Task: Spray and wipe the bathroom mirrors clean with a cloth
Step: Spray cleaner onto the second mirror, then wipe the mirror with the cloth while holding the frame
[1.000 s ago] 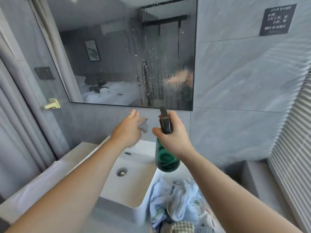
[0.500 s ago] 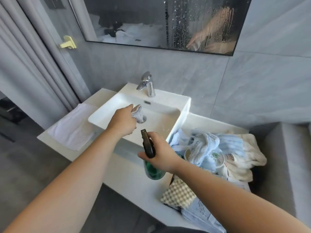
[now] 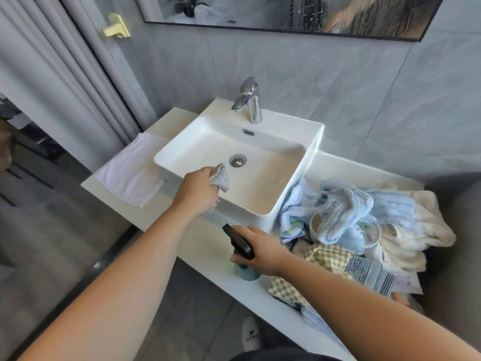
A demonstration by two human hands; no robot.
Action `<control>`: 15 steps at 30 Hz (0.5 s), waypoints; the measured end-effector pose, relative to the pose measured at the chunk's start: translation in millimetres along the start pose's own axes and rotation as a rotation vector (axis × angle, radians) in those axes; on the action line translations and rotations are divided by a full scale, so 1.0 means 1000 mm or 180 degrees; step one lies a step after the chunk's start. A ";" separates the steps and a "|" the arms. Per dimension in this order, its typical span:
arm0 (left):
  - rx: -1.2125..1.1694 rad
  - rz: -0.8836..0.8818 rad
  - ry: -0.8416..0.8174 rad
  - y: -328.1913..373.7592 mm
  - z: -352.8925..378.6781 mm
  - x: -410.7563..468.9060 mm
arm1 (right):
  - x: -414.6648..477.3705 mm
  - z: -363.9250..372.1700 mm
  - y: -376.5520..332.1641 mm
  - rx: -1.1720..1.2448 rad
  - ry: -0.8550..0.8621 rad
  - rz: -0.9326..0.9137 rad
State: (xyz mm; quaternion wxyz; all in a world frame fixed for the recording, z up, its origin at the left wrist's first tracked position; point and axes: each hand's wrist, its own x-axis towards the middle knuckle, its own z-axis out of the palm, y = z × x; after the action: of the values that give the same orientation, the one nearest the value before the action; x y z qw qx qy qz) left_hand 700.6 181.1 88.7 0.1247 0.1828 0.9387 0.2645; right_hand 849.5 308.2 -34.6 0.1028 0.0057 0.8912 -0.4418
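Cloth [image 3: 220, 178], grey and crumpled, poked out beyond the left hand [image 3: 199, 191], whose fingers curled round it above the front rim of the sink [image 3: 316, 142]. Just before the sink, the right hand [image 3: 265, 250] gripped a green spray bottle [image 3: 244, 270] by its black head. Above the sink, the mirror [image 3: 260, 11] was droplet-streaked.

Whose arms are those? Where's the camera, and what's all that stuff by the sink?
They belong to a person, not a machine. The camera sits on the person's head and looks down, so you see both arms just as they do. The left hand holds a small grey cloth over the white sink. The right hand holds a green spray bottle by its black top, down at the counter. Left of the sink lies a folded white towel. On the right is a heap of blue and cream towels. Above the faucet is the bottom of the mirror, speckled with drops.
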 end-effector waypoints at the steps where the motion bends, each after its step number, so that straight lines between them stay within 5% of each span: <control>1: -0.0003 -0.0058 0.0014 0.003 0.001 0.002 | 0.000 -0.001 0.001 0.0024 0.0004 0.0011; 6: -0.0469 -0.0373 0.0178 0.024 0.004 0.019 | -0.008 -0.016 0.000 -0.0518 -0.0437 0.0375; 10: -0.1753 -0.0815 -0.0389 0.055 0.011 0.043 | -0.022 -0.078 -0.004 -0.0928 -0.0796 0.0638; 15: -0.2802 -0.1103 -0.0508 0.125 0.035 0.082 | -0.031 -0.190 0.002 -0.1237 0.0826 0.1088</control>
State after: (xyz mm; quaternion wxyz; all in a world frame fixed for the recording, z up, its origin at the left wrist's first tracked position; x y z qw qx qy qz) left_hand 672.9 329.5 116.7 0.3042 -0.0268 0.7416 0.5973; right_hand 845.9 461.9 81.5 0.0600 0.1925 0.9509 -0.2347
